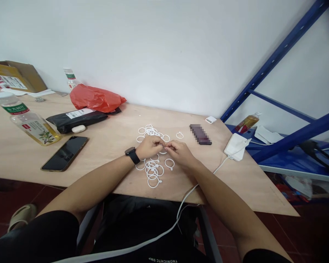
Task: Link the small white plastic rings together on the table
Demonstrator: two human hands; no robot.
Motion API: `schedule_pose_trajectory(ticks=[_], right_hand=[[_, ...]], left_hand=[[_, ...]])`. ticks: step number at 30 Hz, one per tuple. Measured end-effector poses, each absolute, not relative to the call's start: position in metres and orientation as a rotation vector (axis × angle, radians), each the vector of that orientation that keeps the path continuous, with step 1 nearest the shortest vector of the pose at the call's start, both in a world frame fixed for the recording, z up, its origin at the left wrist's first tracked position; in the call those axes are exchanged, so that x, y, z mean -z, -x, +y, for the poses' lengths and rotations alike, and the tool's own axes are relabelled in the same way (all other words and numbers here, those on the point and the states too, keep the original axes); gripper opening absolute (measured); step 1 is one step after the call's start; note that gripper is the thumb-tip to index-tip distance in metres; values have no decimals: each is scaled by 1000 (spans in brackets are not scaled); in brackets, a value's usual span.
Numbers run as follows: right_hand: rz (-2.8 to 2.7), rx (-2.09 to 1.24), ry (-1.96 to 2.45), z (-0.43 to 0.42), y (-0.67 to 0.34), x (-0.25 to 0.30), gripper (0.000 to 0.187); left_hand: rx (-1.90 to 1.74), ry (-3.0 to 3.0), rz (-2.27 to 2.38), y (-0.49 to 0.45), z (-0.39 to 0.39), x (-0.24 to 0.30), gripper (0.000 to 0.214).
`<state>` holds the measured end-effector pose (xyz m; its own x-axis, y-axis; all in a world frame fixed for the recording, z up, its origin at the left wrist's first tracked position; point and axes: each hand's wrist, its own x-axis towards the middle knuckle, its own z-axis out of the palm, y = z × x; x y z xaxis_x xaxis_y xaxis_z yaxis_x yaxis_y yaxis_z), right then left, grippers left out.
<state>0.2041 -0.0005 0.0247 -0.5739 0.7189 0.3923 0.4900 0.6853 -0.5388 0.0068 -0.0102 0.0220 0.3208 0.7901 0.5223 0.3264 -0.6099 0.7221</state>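
Observation:
My left hand (pixel 151 146), with a dark watch (pixel 132 155) on the wrist, and my right hand (pixel 179 151) meet over the table, fingertips pinched close together. Just below the fingertips shows the arc of a white ring (pixel 163 152), mostly covered by the fingers. Behind my left hand lies a pile of white plastic rings (pixel 149 130), each with a small tab. Nearer me is a second cluster of white rings (pixel 152 171). A single ring (pixel 169 164) rests beside that cluster, and another loose ring (pixel 180 135) lies beyond my right hand.
On the left are a phone (pixel 65 153), a drink bottle (pixel 30 122), a black parcel (pixel 79 118), a white earbud case (pixel 78 128) and a red bag (pixel 95 98). To the right lie a pixelated dark object (pixel 200 134), a white adapter (pixel 235 147) and a cable (pixel 186 197) crossing the table edge.

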Motion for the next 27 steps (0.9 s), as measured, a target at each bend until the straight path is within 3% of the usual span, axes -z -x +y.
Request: schedule_pose_trajectory(ticks=[7,14,20,27], right_hand=[[-2295,-515,938,-2,-202,-25,12],[-2123,-412,1108,6,-210,-27,14],[-2088,-360,1246,17,-218,-23,20],[-2169,-474,1153,9,-212,-23,15]], left_hand=[[-1220,-2136,966,-7,-9,-19,22],[-1277,-2352,1048,2,-10,-30,40],[-691,-2676,860,15,-4,-30,24],[-543,-2675,1035,9,-5,-24,9]])
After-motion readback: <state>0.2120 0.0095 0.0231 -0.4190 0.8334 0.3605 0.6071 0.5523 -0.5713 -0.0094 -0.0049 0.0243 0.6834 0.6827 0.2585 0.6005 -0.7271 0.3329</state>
